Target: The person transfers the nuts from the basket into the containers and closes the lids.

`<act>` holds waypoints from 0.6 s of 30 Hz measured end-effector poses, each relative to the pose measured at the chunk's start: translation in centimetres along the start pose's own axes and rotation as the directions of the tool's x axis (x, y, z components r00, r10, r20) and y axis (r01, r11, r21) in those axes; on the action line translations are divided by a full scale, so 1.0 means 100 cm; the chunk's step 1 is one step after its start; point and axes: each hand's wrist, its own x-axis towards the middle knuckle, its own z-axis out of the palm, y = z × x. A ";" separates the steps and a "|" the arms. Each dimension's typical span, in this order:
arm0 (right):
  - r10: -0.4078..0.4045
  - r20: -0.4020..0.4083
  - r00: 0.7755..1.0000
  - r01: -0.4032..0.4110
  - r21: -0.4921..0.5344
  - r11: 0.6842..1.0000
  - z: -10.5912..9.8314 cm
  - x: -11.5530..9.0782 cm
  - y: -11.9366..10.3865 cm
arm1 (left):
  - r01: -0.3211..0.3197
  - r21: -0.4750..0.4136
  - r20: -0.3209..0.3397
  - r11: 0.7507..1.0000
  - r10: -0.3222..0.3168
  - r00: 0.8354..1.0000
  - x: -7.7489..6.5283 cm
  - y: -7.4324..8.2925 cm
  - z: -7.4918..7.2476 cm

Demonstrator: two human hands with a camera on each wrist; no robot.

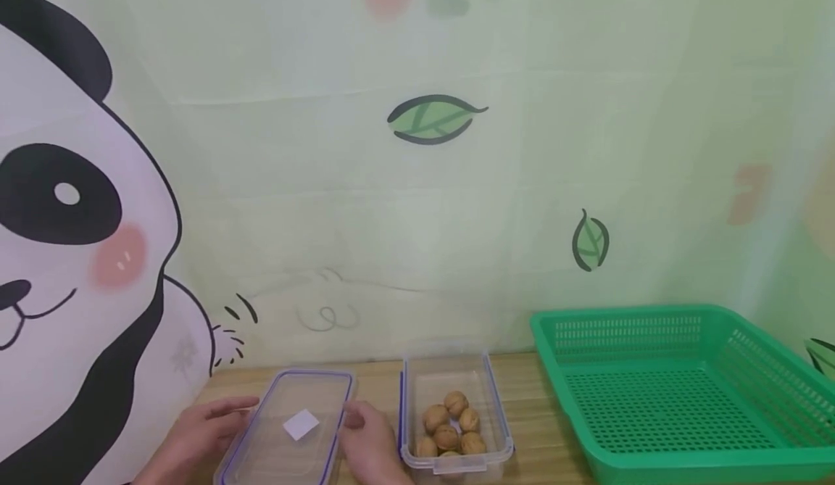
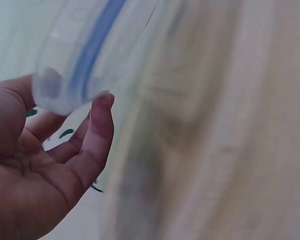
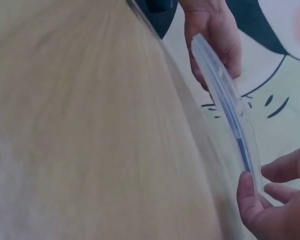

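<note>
A clear plastic lid (image 1: 277, 459) with a blue seal and a small white square (image 1: 301, 425) on it is held up over the table at the left. My left hand (image 1: 205, 434) pinches its left edge between thumb and fingers, as the left wrist view shows up close. On the opposite edge my right hand (image 1: 368, 441) grips with thumb and fingertips; the right wrist view shows the lid (image 3: 227, 107) edge-on between both hands. Just right of that hand, a clear lidless box (image 1: 499, 427) contains several walnuts (image 1: 446, 438).
A large green plastic basket (image 1: 704, 459) stands on the right of the wooden table (image 1: 538, 412). Behind the table hangs a pale green cloth (image 1: 313, 180) printed with a panda and leaves.
</note>
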 end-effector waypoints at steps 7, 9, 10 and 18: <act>-0.053 0.013 0.998 0.052 0.096 0.994 -0.008 -0.002 -0.030 | -0.026 0.021 -0.013 0.999 0.026 1.000 -0.010 0.028 -0.015; -0.068 0.027 0.997 0.064 0.134 0.989 -0.012 -0.005 -0.042 | -0.016 0.026 -0.020 1.000 0.016 1.000 -0.013 0.037 -0.017; -0.075 0.034 0.997 0.069 0.149 0.986 -0.015 -0.006 -0.049 | -0.011 0.023 -0.024 1.000 0.011 1.000 -0.015 0.041 -0.018; -0.129 0.044 0.991 0.125 0.074 0.989 -0.046 -0.007 -0.082 | -0.048 -0.042 -0.023 0.998 0.047 0.999 -0.031 0.070 -0.014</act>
